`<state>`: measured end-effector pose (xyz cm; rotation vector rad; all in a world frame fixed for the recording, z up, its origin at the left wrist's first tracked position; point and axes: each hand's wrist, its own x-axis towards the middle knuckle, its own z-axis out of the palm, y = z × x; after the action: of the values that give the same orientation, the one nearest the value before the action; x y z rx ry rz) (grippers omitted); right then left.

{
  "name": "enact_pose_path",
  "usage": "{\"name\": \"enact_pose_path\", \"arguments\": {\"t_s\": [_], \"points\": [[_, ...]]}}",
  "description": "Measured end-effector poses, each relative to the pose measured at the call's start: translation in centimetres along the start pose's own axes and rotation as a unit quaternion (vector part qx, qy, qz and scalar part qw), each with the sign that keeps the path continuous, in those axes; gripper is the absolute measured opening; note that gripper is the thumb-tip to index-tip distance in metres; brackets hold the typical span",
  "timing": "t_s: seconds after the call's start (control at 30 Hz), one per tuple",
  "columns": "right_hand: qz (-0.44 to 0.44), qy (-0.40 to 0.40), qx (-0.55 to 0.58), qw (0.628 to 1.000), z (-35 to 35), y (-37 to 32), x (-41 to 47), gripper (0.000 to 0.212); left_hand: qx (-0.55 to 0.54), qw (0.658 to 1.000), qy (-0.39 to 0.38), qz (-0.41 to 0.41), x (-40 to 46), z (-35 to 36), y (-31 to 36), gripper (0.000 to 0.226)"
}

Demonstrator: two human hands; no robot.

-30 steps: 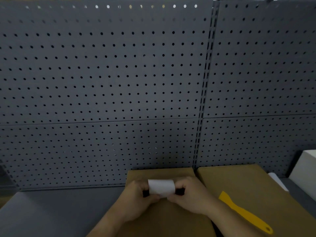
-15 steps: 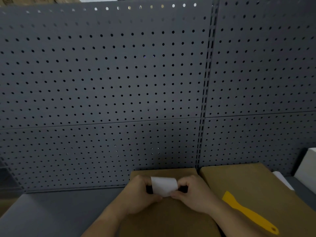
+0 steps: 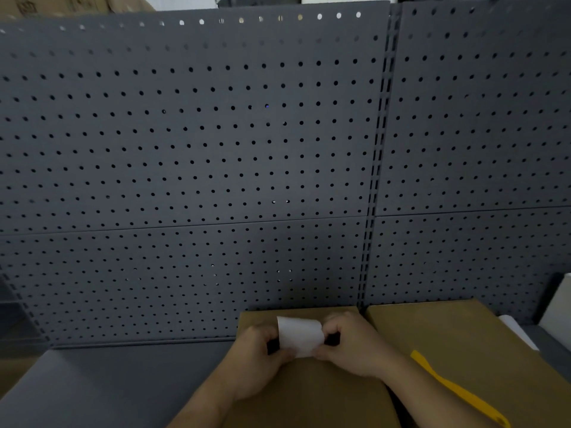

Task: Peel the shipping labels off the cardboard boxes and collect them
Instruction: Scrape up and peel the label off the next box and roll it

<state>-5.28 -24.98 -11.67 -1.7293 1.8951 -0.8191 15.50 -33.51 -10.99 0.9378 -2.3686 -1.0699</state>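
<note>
We pinch the label (image 3: 300, 335) at both side edges, left hand (image 3: 256, 359) and right hand (image 3: 355, 347), above the box (image 3: 309, 396); looks light, floppy, likely sticky-backed, so hold edges only

Two bare forearms reach in from the lower edge of the head camera's view, ending in an uncovered left hand (image 3: 256, 362) and an uncovered right hand (image 3: 355, 347). Both are sleeveless and ungloved as far as the arms show, with wrists and fingers unadorned.
</note>
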Motion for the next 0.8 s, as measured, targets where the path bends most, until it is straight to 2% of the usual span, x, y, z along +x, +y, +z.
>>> {"name": "enact_pose_path", "arguments": {"t_s": [0.2, 0.33, 0.43, 0.63, 0.7, 0.77, 0.8], "points": [[0.002, 0.021, 0.004, 1.0, 0.55, 0.15, -0.43, 0.025, -0.022, 1.0, -0.012, 0.004, -0.04, -0.12, -0.18, 0.047], [-0.002, 0.009, 0.025, 1.0, 0.42, 0.39, -0.73, 0.018, -0.012, 1.0, 0.0, 0.026, 0.36, 0.36, -0.6, 0.041], [-0.036, -0.002, 0.02, 0.999, 0.11, 0.17, -0.88, 0.018, -0.014, 1.0, 0.015, 0.022, 0.37, 0.63, -0.57, 0.037], [-0.04, -0.013, 0.003, 0.999, -0.15, -0.01, -0.6, 0.038, -0.009, 1.0, 0.015, 0.015, 0.6, 0.67, -0.84, 0.032], [-0.047, -0.017, 0.012, 0.999, -0.04, 0.09, -0.44, 0.033, -0.012, 1.0, 0.012, 0.009, 0.59, 0.6, -0.72, 0.032], [-0.035, -0.013, 0.013, 0.999, 0.13, 0.42, -0.18, 0.014, -0.008, 1.0, 0.016, 0.001, 0.61, 0.52, -0.66, 0.031], [-0.026, -0.004, 0.012, 1.0, 0.21, 0.49, -0.11, 0.013, -0.006, 1.0, 0.017, 0.001, 0.55, 0.49, -0.62, 0.032]]}}
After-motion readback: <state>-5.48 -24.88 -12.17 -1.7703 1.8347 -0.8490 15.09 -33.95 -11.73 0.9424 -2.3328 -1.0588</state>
